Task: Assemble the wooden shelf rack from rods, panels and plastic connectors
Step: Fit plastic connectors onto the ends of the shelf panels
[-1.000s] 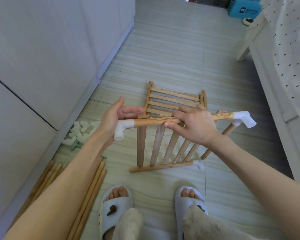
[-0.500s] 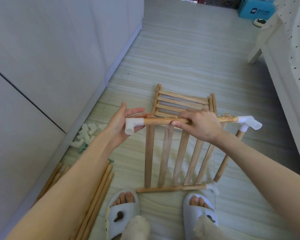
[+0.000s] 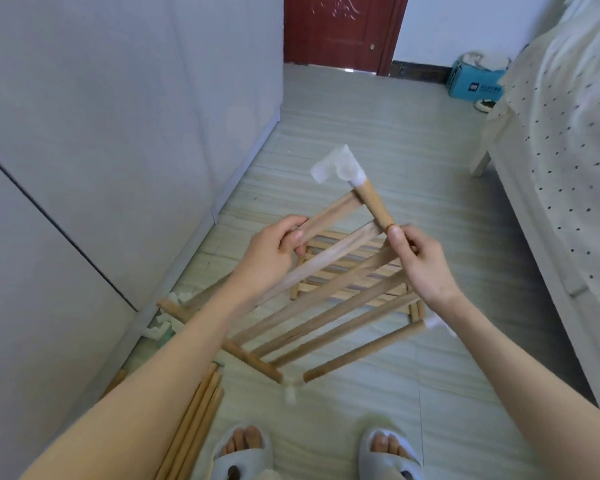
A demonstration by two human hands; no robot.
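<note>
Both hands are up in front holding a slatted wooden panel (image 3: 329, 289) off the floor, tilted so it runs diagonally from upper right down to lower left. The left hand (image 3: 274, 258) has its grip curled around one of the slats near the top end, fingers wrapped under and thumb on top. The right hand (image 3: 420, 261) grips the upper rod (image 3: 373, 204) of the frame, thumb pressed along it and fingers closed around it.

That rod ends in a white plastic connector (image 3: 336, 166) sticking up above both hands – it's motion-blurred, so the exact shape is hard to make out. Another connector (image 3: 290, 388) sits at the low corner of the frame, where the bottom rod meets a side rod (image 3: 364, 351). That one's blurry too.

A second slatted panel (image 3: 354, 268) lies flat on the tiled floor (image 3: 378, 126) right under the held one. Spare rods (image 3: 194, 427) lie in a bundle by the left arm, and a few loose connectors (image 3: 160, 327) sit near the cabinet (image 3: 101, 133) base – partly hidden behind the frame. Two grey slippers (image 3: 243, 459) show at the bottom edge, a bed (image 3: 568, 150) runs along the right side, and a blue box (image 3: 475, 83) sits by the far wall near a red door (image 3: 340, 29).
</note>
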